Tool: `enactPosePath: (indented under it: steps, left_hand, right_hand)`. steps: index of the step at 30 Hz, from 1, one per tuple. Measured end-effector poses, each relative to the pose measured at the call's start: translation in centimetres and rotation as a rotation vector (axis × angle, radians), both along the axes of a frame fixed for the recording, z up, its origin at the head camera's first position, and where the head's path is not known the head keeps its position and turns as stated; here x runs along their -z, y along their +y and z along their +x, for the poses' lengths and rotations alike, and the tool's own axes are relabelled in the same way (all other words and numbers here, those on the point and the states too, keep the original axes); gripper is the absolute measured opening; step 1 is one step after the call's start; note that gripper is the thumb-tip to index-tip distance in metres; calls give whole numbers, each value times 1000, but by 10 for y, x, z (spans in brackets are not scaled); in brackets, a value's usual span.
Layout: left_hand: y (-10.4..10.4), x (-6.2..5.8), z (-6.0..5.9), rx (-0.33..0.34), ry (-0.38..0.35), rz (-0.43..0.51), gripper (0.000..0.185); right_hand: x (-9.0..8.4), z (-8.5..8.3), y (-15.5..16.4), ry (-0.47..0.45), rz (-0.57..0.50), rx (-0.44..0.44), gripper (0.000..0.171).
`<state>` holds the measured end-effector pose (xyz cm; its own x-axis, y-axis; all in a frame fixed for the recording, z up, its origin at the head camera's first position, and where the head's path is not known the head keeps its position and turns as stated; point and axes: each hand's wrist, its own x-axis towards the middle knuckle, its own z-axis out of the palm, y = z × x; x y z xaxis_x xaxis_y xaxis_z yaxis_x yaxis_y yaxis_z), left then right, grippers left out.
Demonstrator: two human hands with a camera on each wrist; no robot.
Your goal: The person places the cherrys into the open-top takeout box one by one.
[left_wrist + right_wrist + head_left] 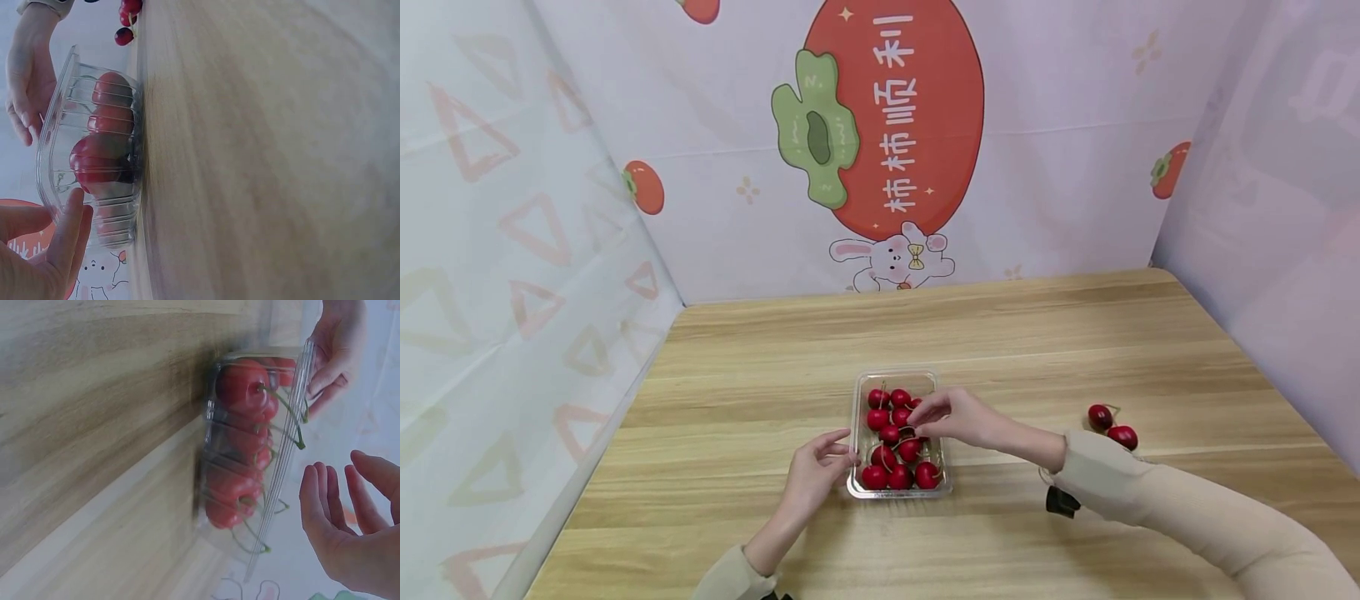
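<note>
Left hand [816, 468] steadies the clear box [859, 417]; right hand [951, 417] hovers over the cherries [895, 450], fingers loosely spread, holding nothing. Best pinch 1 stem gently.

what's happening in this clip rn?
A person sits at a wooden table working on a clear plastic tray of red cherries. The left hand steadies the tray's left edge with its fingertips. The right hand hovers over the cherries, fingers loosely open in the wrist view; whether it pinches a stem is unclear. Two loose cherries lie on the table to the right, apart from the tray.
</note>
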<state>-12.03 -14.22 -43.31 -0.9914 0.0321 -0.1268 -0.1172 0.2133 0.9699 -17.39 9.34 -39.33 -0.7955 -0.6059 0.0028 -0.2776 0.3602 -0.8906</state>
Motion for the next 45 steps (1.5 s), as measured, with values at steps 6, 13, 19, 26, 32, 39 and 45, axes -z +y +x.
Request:
enactPosePath:
  steps: [6, 13, 19, 26, 32, 39, 45]
  left_hand:
    - [0, 0, 0, -1, 5, 0, 39]
    - [0, 0, 0, 4, 3, 2, 39]
    - [0, 0, 0, -1, 0, 2, 39]
    - [0, -1, 0, -4, -5, 0, 40]
    - [0, -1, 0, -1, -8, 7, 40]
    - [0, -1, 0, 3, -9, 7, 40]
    - [0, -1, 0, 4, -14, 6, 41]
  right_hand:
    - [-3, -1, 16, 27, 24, -4, 17]
    - [-3, -3, 38, 80, 37, 12, 18]
    - [-4, -3, 58, 71, 54, 32, 18]
    - [-2, 0, 78, 72, 82, 44, 21]
    - [-2, 3, 91, 59, 104, 51, 22]
    - [1, 6, 103, 51, 132, 43, 22]
    - [6, 7, 112, 95, 220, 23, 18]
